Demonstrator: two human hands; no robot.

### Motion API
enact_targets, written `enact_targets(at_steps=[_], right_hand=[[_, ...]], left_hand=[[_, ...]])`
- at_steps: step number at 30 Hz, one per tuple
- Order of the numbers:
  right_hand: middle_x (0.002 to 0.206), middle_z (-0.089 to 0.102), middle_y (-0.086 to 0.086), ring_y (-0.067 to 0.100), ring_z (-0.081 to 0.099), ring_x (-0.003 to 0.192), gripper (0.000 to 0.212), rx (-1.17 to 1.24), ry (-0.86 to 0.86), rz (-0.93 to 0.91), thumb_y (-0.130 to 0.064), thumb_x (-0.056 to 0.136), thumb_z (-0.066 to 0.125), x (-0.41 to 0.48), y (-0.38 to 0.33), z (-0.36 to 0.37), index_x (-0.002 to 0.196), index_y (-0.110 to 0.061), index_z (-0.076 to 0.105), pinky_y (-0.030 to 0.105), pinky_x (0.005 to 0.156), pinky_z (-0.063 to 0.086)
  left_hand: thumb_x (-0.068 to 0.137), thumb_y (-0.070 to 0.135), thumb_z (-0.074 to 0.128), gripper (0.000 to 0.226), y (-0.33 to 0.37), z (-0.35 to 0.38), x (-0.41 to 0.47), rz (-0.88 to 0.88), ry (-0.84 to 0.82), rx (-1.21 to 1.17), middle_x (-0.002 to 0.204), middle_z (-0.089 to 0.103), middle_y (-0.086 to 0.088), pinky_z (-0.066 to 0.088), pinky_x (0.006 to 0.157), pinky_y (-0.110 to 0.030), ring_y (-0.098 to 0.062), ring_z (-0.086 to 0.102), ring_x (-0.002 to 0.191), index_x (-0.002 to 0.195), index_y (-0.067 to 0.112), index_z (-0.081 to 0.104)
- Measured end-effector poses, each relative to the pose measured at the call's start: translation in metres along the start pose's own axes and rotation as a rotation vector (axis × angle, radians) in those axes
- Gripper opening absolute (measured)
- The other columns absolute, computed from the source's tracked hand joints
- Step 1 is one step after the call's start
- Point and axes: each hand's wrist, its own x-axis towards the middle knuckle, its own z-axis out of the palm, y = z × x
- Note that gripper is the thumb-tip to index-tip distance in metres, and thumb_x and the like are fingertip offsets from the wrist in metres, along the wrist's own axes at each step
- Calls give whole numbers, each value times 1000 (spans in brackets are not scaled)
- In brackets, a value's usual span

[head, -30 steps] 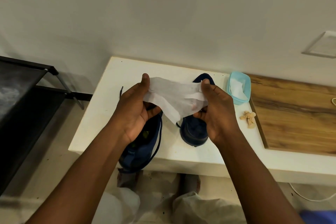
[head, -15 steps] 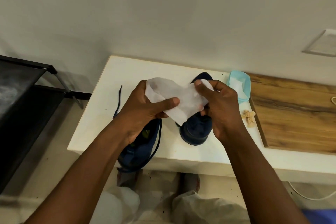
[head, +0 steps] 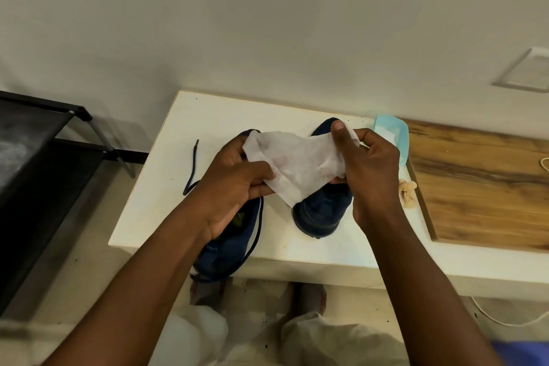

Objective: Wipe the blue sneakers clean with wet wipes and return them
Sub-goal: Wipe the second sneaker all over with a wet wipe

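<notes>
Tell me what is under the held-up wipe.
The left sneaker and right sneaker lie on the white table beneath the wet wipe; their near ends show. The wipe, left hand and right hand hide their middles.

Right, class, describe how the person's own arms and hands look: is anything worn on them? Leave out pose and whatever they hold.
Both arms are bare: no sleeve shows on the left forearm or the right forearm up to the picture's edge. The left hand and the right hand wear no gloves, and no ring, watch or bracelet is visible.
</notes>
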Motion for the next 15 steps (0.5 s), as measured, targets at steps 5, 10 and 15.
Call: enact_targets(at_steps=[5,10,15], right_hand=[[77,65,-10,5,62,75,17,-367,-98,-374,-40,93,64,-13,2,14,86,-24,65,19,65,49],[85,61,-14,6,57,82,43,-656,-377,-488,-52,103,29,-39,5,30,98,-27,64,26,71,45],[87,75,-8,11,71,81,36,-73,-265,-179,-50,99,35,-34,-7,26,103,-34,67,35,77,58]], left_hand=[[96,4,57,37,2,5,-2,-45,-43,-70,122,72,-12,58,94,-44,-31,70,110,132,12,59],[97,32,58,44,5,5,-3,-60,-39,-130,124,70,-16,57,95,-43,-31,68,114,135,10,58],[98,0,52,36,5,-2,-1,-27,54,-198,122,71,-15,60,88,-44,-33,72,106,133,8,60]])
